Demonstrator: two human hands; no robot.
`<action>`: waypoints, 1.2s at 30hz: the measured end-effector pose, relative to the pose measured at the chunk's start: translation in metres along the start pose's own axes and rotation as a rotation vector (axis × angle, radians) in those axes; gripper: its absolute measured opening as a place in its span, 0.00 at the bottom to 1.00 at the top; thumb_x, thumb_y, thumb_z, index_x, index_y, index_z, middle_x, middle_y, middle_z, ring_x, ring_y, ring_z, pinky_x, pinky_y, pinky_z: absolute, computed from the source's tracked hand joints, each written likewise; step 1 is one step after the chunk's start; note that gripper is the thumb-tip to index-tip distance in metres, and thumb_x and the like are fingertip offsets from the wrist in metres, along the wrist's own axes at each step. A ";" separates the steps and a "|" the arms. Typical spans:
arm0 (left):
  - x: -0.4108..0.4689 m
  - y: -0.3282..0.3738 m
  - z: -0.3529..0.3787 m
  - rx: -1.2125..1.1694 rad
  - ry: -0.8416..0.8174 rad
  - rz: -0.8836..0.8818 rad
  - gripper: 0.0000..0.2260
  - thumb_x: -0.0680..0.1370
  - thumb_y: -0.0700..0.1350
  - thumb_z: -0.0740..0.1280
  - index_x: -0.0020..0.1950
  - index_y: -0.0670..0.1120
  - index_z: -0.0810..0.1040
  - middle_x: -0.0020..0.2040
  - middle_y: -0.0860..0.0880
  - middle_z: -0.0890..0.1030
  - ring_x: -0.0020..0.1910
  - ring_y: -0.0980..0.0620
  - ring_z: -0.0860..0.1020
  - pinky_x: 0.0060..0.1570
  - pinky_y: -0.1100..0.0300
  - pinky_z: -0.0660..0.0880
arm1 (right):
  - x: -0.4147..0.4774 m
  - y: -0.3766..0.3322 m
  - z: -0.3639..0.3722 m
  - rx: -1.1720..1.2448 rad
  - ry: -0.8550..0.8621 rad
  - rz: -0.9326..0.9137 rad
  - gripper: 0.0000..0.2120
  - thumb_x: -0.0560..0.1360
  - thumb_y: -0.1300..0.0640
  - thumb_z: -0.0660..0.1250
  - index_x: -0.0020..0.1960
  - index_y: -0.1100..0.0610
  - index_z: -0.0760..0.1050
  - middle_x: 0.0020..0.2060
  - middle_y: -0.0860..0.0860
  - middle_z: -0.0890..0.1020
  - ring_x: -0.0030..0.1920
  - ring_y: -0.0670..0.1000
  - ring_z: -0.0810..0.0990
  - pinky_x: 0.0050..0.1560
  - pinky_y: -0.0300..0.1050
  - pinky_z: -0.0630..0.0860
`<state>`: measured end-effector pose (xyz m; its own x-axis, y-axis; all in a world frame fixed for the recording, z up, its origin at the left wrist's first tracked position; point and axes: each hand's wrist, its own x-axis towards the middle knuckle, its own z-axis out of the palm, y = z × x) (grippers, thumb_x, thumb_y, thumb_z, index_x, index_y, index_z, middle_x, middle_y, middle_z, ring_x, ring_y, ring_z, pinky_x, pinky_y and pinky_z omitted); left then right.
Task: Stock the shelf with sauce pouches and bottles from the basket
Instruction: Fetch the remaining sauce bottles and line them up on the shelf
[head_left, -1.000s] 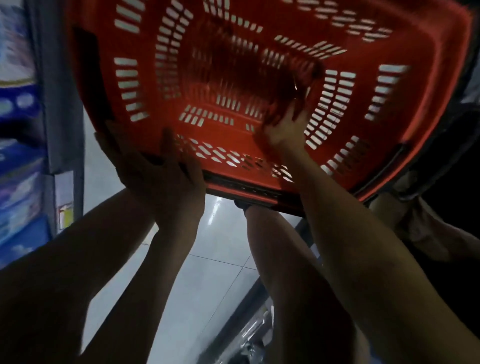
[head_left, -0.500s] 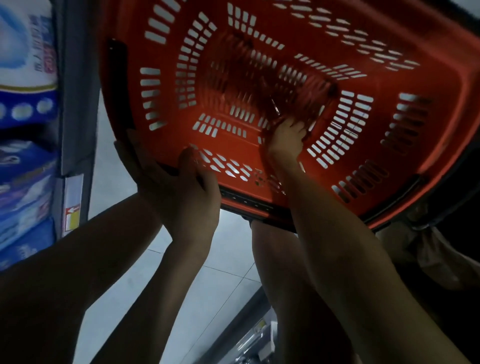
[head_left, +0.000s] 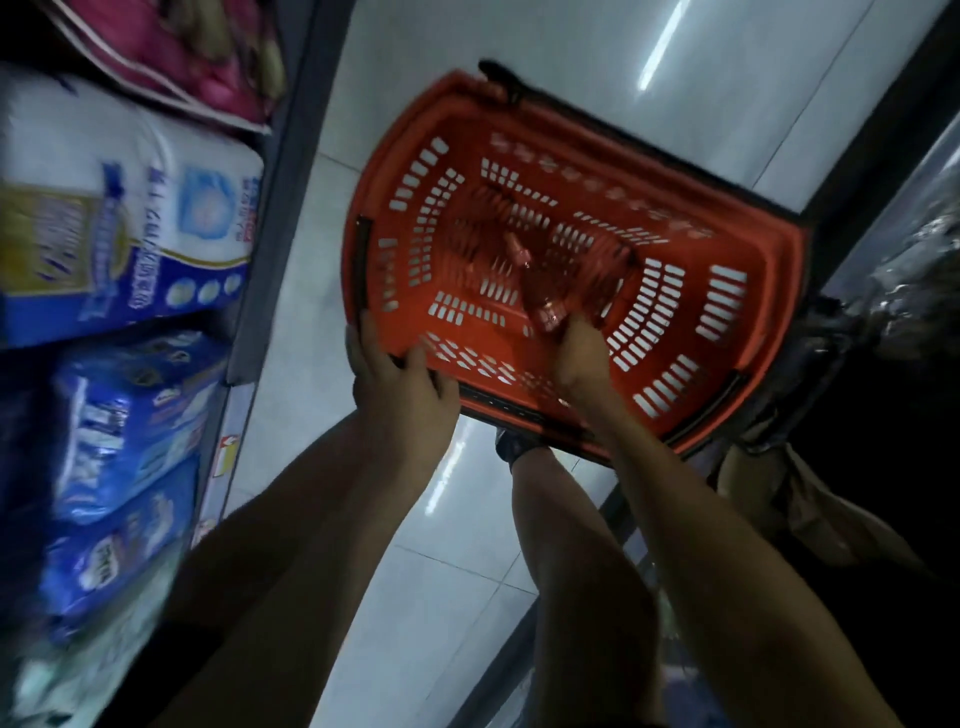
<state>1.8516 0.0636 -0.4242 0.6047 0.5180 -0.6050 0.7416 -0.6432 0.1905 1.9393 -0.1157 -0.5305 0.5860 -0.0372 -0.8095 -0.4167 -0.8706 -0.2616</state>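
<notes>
Head view:
- Red slotted plastic basket tilted above pale tiled floor.
- Left hand clamps basket's near-left rim, thumb inside, fingers wrapped under.
- Right hand reaches inside, fingers curled on dark red glossy sauce bottle by near wall. Blur hides grip detail.
- Second red item lies mid-basket.
- Risk: 1-handed hold lets tilted basket swing, so contents could slide to far corner. Glossy bottle may slip from partial pinch.
</notes>
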 end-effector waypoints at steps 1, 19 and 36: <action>-0.002 0.001 -0.017 0.049 -0.039 0.034 0.26 0.81 0.57 0.66 0.77 0.48 0.70 0.81 0.43 0.58 0.78 0.40 0.63 0.75 0.42 0.69 | -0.020 -0.008 -0.016 0.024 0.010 -0.028 0.14 0.77 0.56 0.70 0.61 0.60 0.77 0.55 0.61 0.84 0.56 0.64 0.82 0.51 0.48 0.74; -0.123 0.191 -0.478 -0.895 -0.188 0.561 0.10 0.84 0.41 0.66 0.56 0.56 0.81 0.52 0.53 0.86 0.51 0.53 0.85 0.53 0.53 0.81 | -0.427 -0.281 -0.356 0.574 0.249 -0.648 0.14 0.78 0.52 0.73 0.59 0.39 0.76 0.49 0.35 0.84 0.52 0.33 0.82 0.47 0.21 0.72; -0.419 0.074 -0.635 -1.424 0.366 0.576 0.12 0.79 0.47 0.71 0.62 0.46 0.83 0.55 0.46 0.87 0.54 0.47 0.86 0.52 0.56 0.82 | -0.710 -0.330 -0.380 0.227 0.165 -1.381 0.12 0.79 0.48 0.70 0.61 0.35 0.77 0.53 0.39 0.84 0.54 0.41 0.82 0.53 0.44 0.82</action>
<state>1.8378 0.1570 0.3339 0.7686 0.6392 -0.0263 -0.0769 0.1332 0.9881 1.9246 0.0116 0.3298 0.6760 0.6997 0.2314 0.4609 -0.1564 -0.8736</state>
